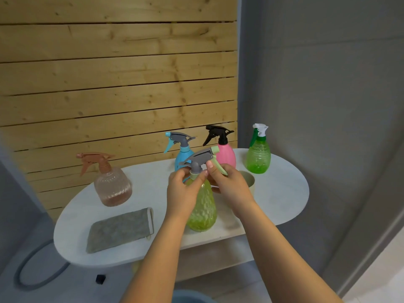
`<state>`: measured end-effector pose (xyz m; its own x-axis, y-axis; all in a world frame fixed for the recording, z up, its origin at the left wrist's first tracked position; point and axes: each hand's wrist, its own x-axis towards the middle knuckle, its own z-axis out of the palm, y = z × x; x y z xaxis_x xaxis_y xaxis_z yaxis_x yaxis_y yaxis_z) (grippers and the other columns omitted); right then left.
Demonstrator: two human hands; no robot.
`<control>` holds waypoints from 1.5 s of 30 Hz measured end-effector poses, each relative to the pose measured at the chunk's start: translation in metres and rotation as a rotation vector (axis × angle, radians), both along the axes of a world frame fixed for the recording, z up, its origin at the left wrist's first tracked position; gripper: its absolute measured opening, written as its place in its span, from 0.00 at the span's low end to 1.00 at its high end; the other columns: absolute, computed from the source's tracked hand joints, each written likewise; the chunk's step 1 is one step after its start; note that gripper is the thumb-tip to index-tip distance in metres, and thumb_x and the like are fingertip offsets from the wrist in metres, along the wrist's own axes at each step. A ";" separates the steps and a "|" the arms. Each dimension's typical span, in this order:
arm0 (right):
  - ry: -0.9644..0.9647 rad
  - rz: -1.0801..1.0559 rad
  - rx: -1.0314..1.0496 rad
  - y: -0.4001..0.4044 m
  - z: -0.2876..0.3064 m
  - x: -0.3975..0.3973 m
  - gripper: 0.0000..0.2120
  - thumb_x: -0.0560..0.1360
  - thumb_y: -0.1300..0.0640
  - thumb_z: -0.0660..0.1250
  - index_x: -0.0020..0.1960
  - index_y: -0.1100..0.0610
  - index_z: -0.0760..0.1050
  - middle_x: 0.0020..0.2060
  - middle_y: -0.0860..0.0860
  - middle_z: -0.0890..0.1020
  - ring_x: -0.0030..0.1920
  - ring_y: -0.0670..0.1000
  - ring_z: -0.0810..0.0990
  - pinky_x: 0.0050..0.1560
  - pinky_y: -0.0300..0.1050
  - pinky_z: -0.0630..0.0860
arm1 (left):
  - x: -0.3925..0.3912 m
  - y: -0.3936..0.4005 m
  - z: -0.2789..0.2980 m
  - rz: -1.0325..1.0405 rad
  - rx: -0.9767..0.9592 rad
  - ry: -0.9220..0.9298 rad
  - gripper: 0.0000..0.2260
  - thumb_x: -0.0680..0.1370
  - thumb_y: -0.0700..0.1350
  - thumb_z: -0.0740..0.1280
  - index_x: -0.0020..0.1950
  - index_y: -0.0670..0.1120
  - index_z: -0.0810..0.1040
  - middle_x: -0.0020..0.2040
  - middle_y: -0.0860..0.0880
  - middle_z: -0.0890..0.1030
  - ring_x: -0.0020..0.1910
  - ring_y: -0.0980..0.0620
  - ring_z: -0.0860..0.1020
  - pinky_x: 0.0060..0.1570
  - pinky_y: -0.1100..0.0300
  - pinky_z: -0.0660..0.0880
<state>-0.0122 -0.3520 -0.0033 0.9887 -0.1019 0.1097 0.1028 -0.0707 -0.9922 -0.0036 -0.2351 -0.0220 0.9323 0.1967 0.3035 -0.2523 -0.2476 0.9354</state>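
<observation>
L hand (182, 193), R hand (229, 189) on lime spray btl (202, 212)

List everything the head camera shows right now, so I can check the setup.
yellow-green spray bottle: 1, grey head with pale green trigger, front centre of table, held
blue spray bottle: 1, blue with grey head, just behind the held one
pink spray bottle: 1, pink with black head, back of table
green spray bottle: 1, clear green with white head, back right
peach spray bottle: 1, clear peach, left side
cloth: 1, grey, front left
cup: 1, beige, right of the hands
table: 1, white, oval
hose: 1, grey, floor at left
left hand: 1, grips the bottle's neck
right hand: 1, pinches at the spray head
</observation>
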 end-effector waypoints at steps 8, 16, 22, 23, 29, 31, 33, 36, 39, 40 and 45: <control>0.033 0.068 0.084 -0.005 -0.001 0.004 0.18 0.72 0.40 0.65 0.50 0.54 0.75 0.46 0.54 0.84 0.49 0.53 0.83 0.56 0.56 0.77 | -0.003 0.012 0.006 -0.157 -0.077 0.025 0.09 0.76 0.46 0.69 0.56 0.50 0.78 0.49 0.51 0.83 0.52 0.53 0.80 0.49 0.61 0.76; 0.029 0.080 0.117 -0.005 -0.003 0.005 0.19 0.73 0.40 0.64 0.54 0.54 0.75 0.47 0.54 0.84 0.49 0.51 0.82 0.52 0.48 0.79 | -0.003 0.009 0.008 -0.031 0.005 -0.015 0.12 0.71 0.46 0.74 0.52 0.49 0.78 0.52 0.51 0.81 0.53 0.55 0.79 0.52 0.61 0.75; 0.037 0.076 0.133 -0.003 -0.003 0.006 0.21 0.74 0.41 0.63 0.59 0.56 0.72 0.46 0.52 0.83 0.48 0.50 0.82 0.51 0.46 0.79 | -0.007 0.011 0.011 -0.155 -0.027 0.057 0.04 0.75 0.49 0.71 0.49 0.52 0.80 0.46 0.54 0.83 0.50 0.55 0.80 0.50 0.56 0.77; 0.039 0.070 0.120 -0.003 -0.003 0.007 0.22 0.74 0.40 0.63 0.59 0.55 0.72 0.47 0.53 0.83 0.49 0.50 0.82 0.53 0.47 0.79 | -0.007 0.009 0.011 -0.156 -0.011 0.050 0.08 0.73 0.50 0.72 0.50 0.53 0.80 0.49 0.55 0.82 0.52 0.57 0.79 0.50 0.59 0.76; 0.042 0.071 0.142 -0.003 -0.004 0.008 0.20 0.75 0.41 0.63 0.58 0.55 0.73 0.45 0.52 0.84 0.48 0.49 0.83 0.50 0.44 0.79 | -0.007 0.011 0.013 -0.057 -0.035 0.015 0.12 0.71 0.42 0.74 0.53 0.44 0.80 0.52 0.47 0.83 0.53 0.51 0.80 0.55 0.57 0.76; 0.040 0.087 0.151 -0.003 -0.004 0.008 0.17 0.75 0.41 0.63 0.54 0.53 0.74 0.43 0.50 0.84 0.45 0.48 0.83 0.48 0.42 0.79 | -0.008 0.017 0.016 -0.158 -0.091 0.062 0.08 0.74 0.38 0.71 0.51 0.46 0.80 0.50 0.49 0.84 0.55 0.50 0.81 0.57 0.56 0.76; 0.043 0.087 0.152 -0.003 -0.005 0.008 0.14 0.75 0.41 0.63 0.51 0.52 0.74 0.42 0.49 0.84 0.47 0.49 0.83 0.50 0.45 0.78 | -0.009 0.020 0.018 -0.208 -0.062 0.077 0.06 0.76 0.40 0.68 0.50 0.49 0.80 0.49 0.50 0.84 0.54 0.50 0.81 0.58 0.53 0.76; 0.046 0.088 0.152 -0.003 -0.005 0.007 0.16 0.75 0.41 0.63 0.52 0.52 0.74 0.44 0.51 0.84 0.49 0.51 0.82 0.53 0.48 0.78 | -0.010 0.015 0.017 -0.166 0.004 0.054 0.08 0.75 0.46 0.70 0.53 0.48 0.80 0.51 0.48 0.82 0.54 0.51 0.79 0.58 0.52 0.75; 0.047 0.084 0.126 -0.001 -0.006 0.006 0.20 0.75 0.40 0.62 0.56 0.54 0.74 0.46 0.52 0.83 0.50 0.50 0.82 0.54 0.47 0.78 | -0.009 0.011 0.014 -0.028 0.003 -0.002 0.11 0.69 0.46 0.76 0.50 0.47 0.82 0.48 0.50 0.82 0.49 0.54 0.79 0.51 0.59 0.75; 0.046 0.078 0.117 -0.001 -0.006 0.006 0.21 0.75 0.40 0.62 0.57 0.55 0.73 0.46 0.51 0.83 0.50 0.50 0.82 0.54 0.47 0.78 | -0.009 0.012 0.015 -0.009 -0.032 -0.007 0.10 0.68 0.44 0.77 0.47 0.48 0.81 0.45 0.51 0.83 0.46 0.54 0.80 0.48 0.61 0.75; 0.065 0.105 0.124 0.000 -0.006 0.007 0.22 0.74 0.40 0.62 0.59 0.55 0.72 0.47 0.53 0.84 0.49 0.51 0.83 0.56 0.52 0.78 | -0.007 0.018 0.012 -0.073 -0.119 0.039 0.10 0.70 0.38 0.74 0.49 0.47 0.80 0.48 0.50 0.84 0.51 0.53 0.82 0.52 0.60 0.77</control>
<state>-0.0051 -0.3515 -0.0097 0.9992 -0.0065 0.0386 0.0389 0.0605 -0.9974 -0.0107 -0.2176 -0.0099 0.9561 0.1607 0.2452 -0.2282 -0.1169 0.9666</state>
